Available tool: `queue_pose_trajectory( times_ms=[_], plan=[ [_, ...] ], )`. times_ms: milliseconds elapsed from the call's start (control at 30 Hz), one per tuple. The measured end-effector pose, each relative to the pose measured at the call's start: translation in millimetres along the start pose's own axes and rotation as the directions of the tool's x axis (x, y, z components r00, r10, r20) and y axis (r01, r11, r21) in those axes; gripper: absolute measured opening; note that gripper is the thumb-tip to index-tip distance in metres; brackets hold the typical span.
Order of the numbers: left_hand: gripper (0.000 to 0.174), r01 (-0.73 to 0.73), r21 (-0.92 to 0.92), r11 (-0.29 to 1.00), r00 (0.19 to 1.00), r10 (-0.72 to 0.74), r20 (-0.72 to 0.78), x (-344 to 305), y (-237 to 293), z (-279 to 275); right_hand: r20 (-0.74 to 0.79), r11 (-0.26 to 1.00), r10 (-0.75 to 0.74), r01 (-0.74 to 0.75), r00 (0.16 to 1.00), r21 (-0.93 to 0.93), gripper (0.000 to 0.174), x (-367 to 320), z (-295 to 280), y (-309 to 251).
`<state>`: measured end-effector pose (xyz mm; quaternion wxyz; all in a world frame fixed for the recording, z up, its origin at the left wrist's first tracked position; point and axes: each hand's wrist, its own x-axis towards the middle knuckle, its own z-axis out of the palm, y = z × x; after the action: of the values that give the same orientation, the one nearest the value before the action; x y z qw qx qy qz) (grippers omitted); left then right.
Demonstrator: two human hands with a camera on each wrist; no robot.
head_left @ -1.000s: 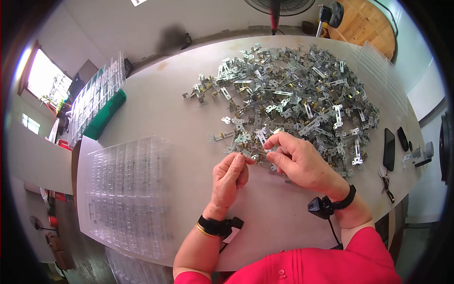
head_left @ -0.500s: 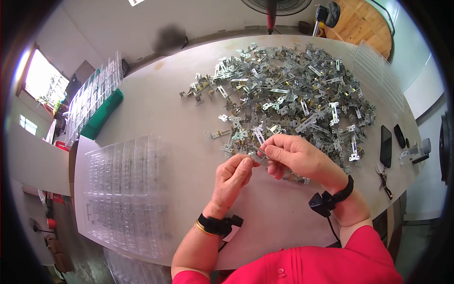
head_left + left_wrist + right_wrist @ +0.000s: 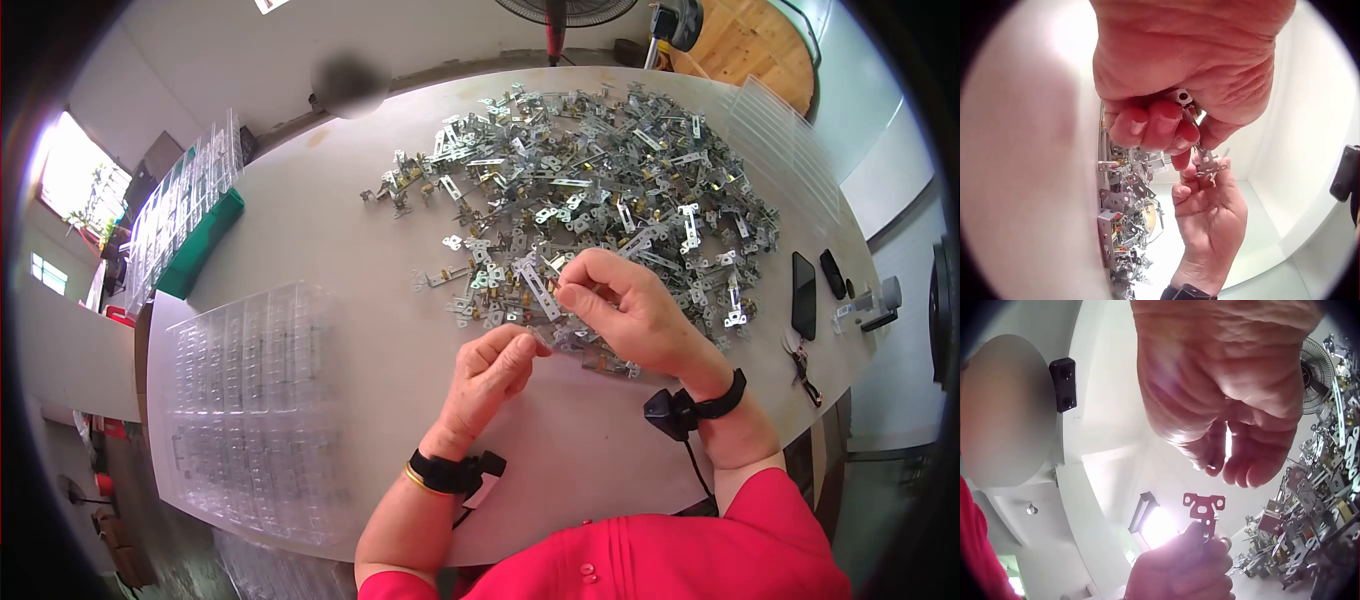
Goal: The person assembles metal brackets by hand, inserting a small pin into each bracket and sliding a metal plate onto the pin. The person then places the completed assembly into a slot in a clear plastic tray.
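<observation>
The pale table lies under your hands, with the heap of metal fittings just beyond your grip and clear plastic trays off to its left. Your right hand has bent fingers and a thumb close to their tips; you can't tell from here whether something tiny sits between them. Your left hand is closed round a metal bracket, its holed end poking out towards the right fingertips. It should handle light, stiff and a little slick; pinch the flat stem, clear of thin edges and holes.
</observation>
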<state>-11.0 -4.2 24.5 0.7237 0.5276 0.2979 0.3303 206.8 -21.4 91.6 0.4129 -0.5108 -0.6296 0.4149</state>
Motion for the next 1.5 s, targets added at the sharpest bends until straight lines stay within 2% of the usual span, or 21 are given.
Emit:
queue_pose_trajectory(
  times_ms=[33, 67, 133, 200, 367, 433, 500, 567, 633, 667, 733, 767, 800, 867, 1000, 1067, 1300, 1367, 1400, 1467, 1500],
  plan=[
    [0.035, 0.017, -0.092, 0.996, 1.0, -0.019, -0.018, 1.6, -1.3, -1.5, -0.002, 0.993, -0.119, 0.119, 0.993, -0.016, 0.008, -0.8, -2.4, -2.5],
    [0.038, 0.018, -0.137, 0.99, 0.999, -0.022, -0.028, 3.3, -3.6, -3.8, -0.002, 0.993, -0.118, 0.118, 0.993, -0.016, 0.008, -1.6, -3.3, -5.0],
    [0.037, 0.026, -0.175, 0.984, 0.999, -0.032, -0.033, 4.4, -1.1, -3.1, 0.095, 0.918, -0.368, 0.377, 0.925, -0.121, 0.006, -2.7, -4.4, -9.1],
    [0.037, 0.031, -0.209, 0.977, 0.998, -0.042, -0.047, 4.8, -0.4, -3.8, 0.129, 0.915, -0.361, 0.377, 0.924, -0.141, 0.006, -5.1, -0.6, -9.7],
    [0.039, 0.036, -0.259, 0.965, 0.998, -0.019, 0.068, 5.1, -2.6, -5.8, 0.168, 0.883, -0.385, 0.415, 0.907, -0.217, 0.007, -5.7, 5.9, -10.7],
    [0.045, 0.058, -0.274, 0.96, 0.997, -0.04, 0.073, 4.0, 1.1, -4.4, 0.148, 0.922, -0.325, 0.348, 0.934, -0.172, 0.006, -6.9, 6.1, -8.6],
    [0.051, 0.078, -0.289, 0.954, 0.995, -0.057, 0.08, 5.1, 3.0, -3.7, 0.133, 0.919, -0.337, 0.356, 0.932, -0.167, 0.006, -6.9, 5.9, -6.0],
    [0.06, 0.139, -0.54, 0.83, 0.984, -0.055, 0.169, 7.4, 3.0, -4.3, 0.118, 0.915, -0.353, 0.369, 0.928, -0.163, 0.006, -7.2, 5.2, -4.6],
    [0.059, 0.092, -0.57, 0.816, 0.985, 0.007, 0.17, 7.8, 2.4, -7.8, 0.024, 0.973, -0.225, 0.226, 0.974, -0.047, 0.006, -8.7, 3.6, -4.1],
    [0.059, 0.052, -0.602, 0.797, 0.983, 0.065, 0.172, 8.3, 1.7, -9.6, 0.024, 0.971, -0.234, 0.235, 0.972, -0.049, 0.006, -9.0, 3.9, -1.0],
    [0.055, -0.024, -0.583, 0.812, 0.985, 0.118, 0.124, 10.2, -3.7, -13.2, -0.083, 0.95, -0.082, 0.103, 0.993, 0.294, 0.011, -7.7, 4.7, 7.3],
    [0.053, -0.092, -0.565, 0.82, 0.984, 0.162, 0.074, 10.3, -5.4, -13.6, -0.084, 0.95, -0.094, 0.115, 0.992, 0.289, 0.011, -7.0, 3.3, 7.3],
    [0.053, -0.1, -0.561, 0.821, 0.982, 0.172, 0.076, 9.6, -6.1, -11.7, -0.097, 0.936, -0.024, 0.056, 0.995, 0.346, 0.014, -6.4, 2.1, 7.0],
    [0.047, -0.25, -0.382, 0.889, 0.963, 0.269, -0.006, 8.6, -8.5, -6.0, -0.101, 0.9, 0.066, -0.016, 0.993, 0.436, 0.019, -6.3, 2.8, 9.6],
    [0.049, -0.251, -0.419, 0.873, 0.964, 0.263, -0.031, 8.8, -11.2, -4.5, -0.069, 0.819, 0.169, -0.101, 0.983, 0.565, 0.018, -8.3, 14.1, 15.3],
    [0.043, -0.282, -0.354, 0.892, 0.956, 0.292, -0.025, 10.1, -16.1, -8.9, -0.014, 0.756, 0.196, -0.142, 0.981, 0.639, 0.018, -8.3, 19.1, 18.7],
    [0.036, -0.324, -0.347, 0.88, 0.945, 0.321, -0.066, 13.9, -20.5, -14.3, 0.076, 0.758, 0.188, -0.193, 0.979, 0.623, 0.018, -9.1, 23.0, 18.3],
    [0.032, -0.31, -0.337, 0.889, 0.951, 0.29, -0.108, 12.7, -13.4, -11.4, 0.066, 0.846, 0.23, -0.233, 0.971, 0.48, 0.018, -10.5, 19.9, 7.4],
    [0.032, -0.309, -0.338, 0.889, 0.951, 0.29, -0.108, 12.3, -13.8, -11.5, 0.066, 0.846, 0.231, -0.234, 0.971, 0.48, 0.018, -11.1, 19.5, 7.2],
    [0.031, -0.273, -0.37, 0.888, 0.962, 0.252, -0.105, 11.8, -15.2, -11.2, -0.045, 0.93, 0.104, -0.082, 0.994, 0.357, 0.018, -13.1, 16.9, 7.6],
    [0.031, -0.271, -0.371, 0.888, 0.963, 0.251, -0.102, 11.4, -14.5, -11.1, -0.049, 0.931, 0.106, -0.082, 0.993, 0.357, 0.018, -14.0, 15.1, 5.6]
  ],
)
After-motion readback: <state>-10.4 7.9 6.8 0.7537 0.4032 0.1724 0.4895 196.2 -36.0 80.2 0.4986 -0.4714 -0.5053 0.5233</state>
